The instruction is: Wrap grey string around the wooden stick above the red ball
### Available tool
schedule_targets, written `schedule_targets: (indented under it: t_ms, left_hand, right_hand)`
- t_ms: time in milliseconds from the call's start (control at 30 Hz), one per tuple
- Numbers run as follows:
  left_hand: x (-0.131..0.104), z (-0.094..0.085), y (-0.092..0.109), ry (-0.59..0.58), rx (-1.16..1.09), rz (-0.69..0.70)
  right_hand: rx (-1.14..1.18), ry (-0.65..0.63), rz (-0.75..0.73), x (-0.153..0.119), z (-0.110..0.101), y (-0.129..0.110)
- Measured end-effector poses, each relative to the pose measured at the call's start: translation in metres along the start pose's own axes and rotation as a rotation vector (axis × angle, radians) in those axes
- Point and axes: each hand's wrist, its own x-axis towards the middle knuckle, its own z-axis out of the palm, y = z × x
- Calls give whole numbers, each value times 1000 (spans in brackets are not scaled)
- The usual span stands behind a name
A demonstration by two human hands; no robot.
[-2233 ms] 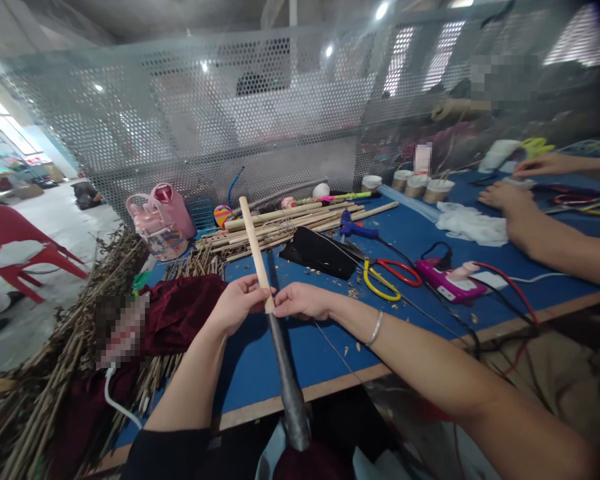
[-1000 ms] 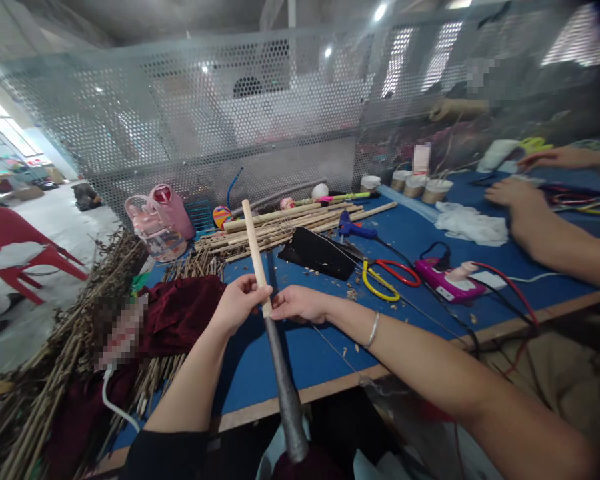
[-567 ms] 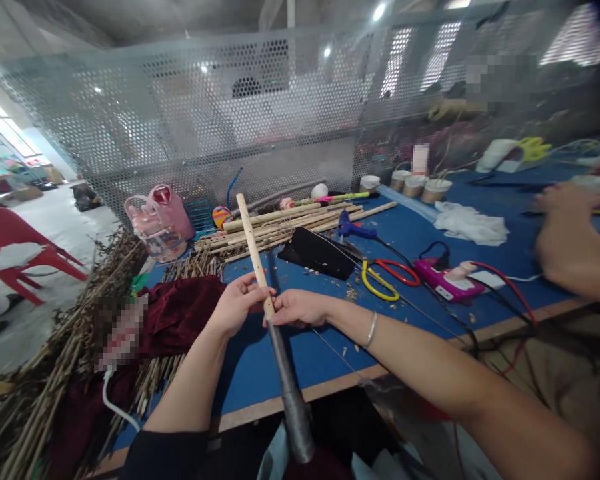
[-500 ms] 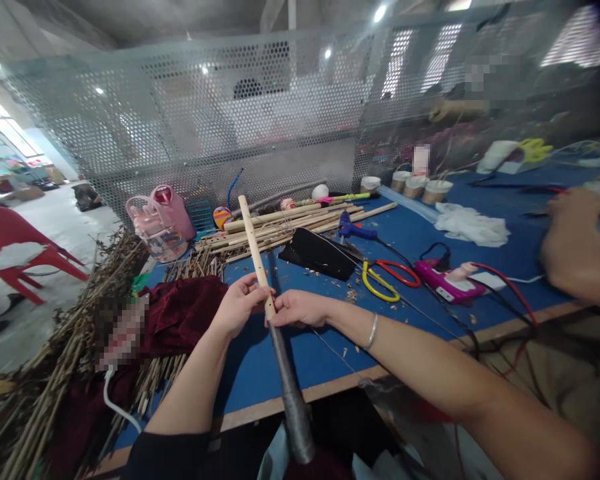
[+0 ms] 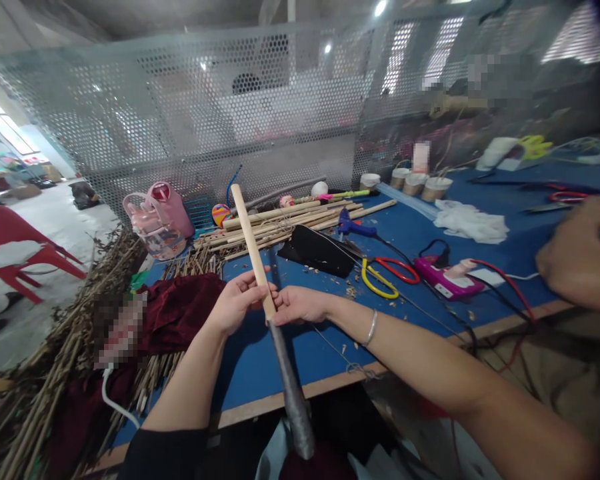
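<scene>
A pale wooden stick (image 5: 250, 233) slants up from my lap across the table edge. Its lower part is a dark grey, tightly wrapped-looking sleeve (image 5: 291, 387) that widens toward the bottom end. My left hand (image 5: 240, 299) grips the bare wood from the left, thumb across its front. Just below, my right hand (image 5: 296, 305) pinches the stick from the right, where wood meets grey. Some of the fingers of both hands are hidden behind the stick. A thin thread or wire (image 5: 337, 350) trails on the table below my right hand.
On the blue table (image 5: 250, 373) lie wooden sticks (image 5: 300, 223), a black sheath-like piece (image 5: 315, 252), scissors (image 5: 380, 287), a blue glue gun (image 5: 355, 225) and a purple power strip (image 5: 450, 277). Dry stalks (image 5: 45, 373) and maroon cloth (image 5: 185, 313) are left. Another person's hand (image 5: 580, 253) is right.
The stick has turned about its length: small holes that faced me no longer show. Its top has tipped slightly left, with my fingers shifting on it. The other person's hand at right has moved slightly.
</scene>
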Motion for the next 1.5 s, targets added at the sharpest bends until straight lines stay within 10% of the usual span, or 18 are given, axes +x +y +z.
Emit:
schedule_targets:
  t_ms: [200, 467, 767, 1033, 1300, 1500]
  left_hand:
    - [4, 2, -8, 141, 162, 52]
    - [-1, 1, 4, -114, -15, -49]
    - [1, 2, -1, 115, 226, -2]
    - [-6, 5, 4, -70, 33, 29]
    - [-4, 8, 3, 110, 236, 75]
    - [-8, 8, 8, -91, 95, -18]
  right_hand:
    - [-41, 70, -24, -1, -1, -2]
    - [25, -33, -35, -1, -1, -1]
    - [-18, 22, 3, -1, 1, -2]
    - [27, -30, -12, -1, -1, 2]
    - [-50, 6, 14, -2, -3, -1]
    - [41, -46, -55, -1, 0, 1]
